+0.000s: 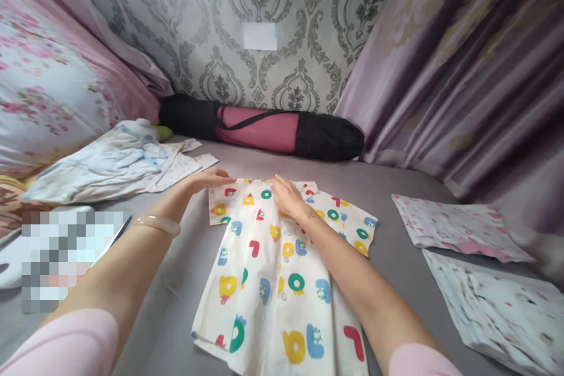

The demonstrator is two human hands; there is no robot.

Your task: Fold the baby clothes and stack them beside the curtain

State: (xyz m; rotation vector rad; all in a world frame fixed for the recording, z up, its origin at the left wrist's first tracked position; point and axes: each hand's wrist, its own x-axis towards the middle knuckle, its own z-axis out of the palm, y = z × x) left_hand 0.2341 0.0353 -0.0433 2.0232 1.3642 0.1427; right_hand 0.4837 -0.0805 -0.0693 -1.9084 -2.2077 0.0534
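The patterned shirt (268, 282) is spread on the grey sheet (176, 299), pressed beneath the flat, open left hand (212, 179) at its sleeve and the flat right hand (287, 195) at its collar, nothing pinched.

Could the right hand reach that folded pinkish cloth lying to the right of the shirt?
Probably yes. The right hand lies open on the letter-print shirt, holding nothing, and only grey bedsheet separates it from the folded cloth, which nothing covers.
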